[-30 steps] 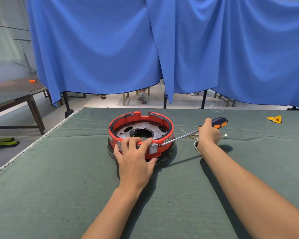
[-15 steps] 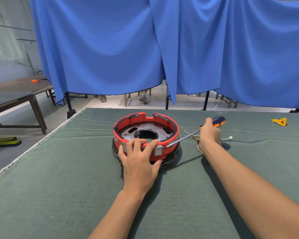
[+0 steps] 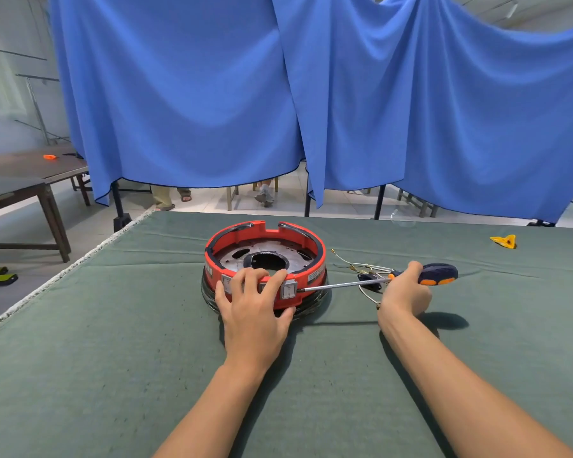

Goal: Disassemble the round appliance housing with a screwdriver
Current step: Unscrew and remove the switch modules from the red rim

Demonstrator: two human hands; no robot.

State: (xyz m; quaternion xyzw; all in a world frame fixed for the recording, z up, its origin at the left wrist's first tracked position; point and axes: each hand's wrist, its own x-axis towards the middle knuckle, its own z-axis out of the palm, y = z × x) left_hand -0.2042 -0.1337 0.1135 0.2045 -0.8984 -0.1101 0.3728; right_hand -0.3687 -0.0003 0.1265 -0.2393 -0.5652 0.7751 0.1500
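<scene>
Gripping the near wall of the round housing [image 3: 266, 256], my left hand [image 3: 254, 309] has its fingers [image 3: 250, 279] curled over the red rim and its thumb [image 3: 285, 317] low against the outside, just under a small grey switch [image 3: 288, 290]. My right hand [image 3: 406, 292] is clenched round the screwdriver [image 3: 377, 280], fist closed on the dark blue and orange handle, whose butt sticks out to the right past my knuckles. The steel shaft runs left from my fist, almost level, and its tip meets the housing's right side right beside that switch, close to my left fingertips.

The housing sits open side up on the green cloth [image 3: 113, 358] covering the table, a metal plate with a central hole showing inside it. Loose wires [image 3: 354, 266] lie on the cloth between the housing and my right hand. A small yellow piece [image 3: 504, 241] lies far right. Blue curtains [image 3: 212, 94] hang beyond the table's far edge.
</scene>
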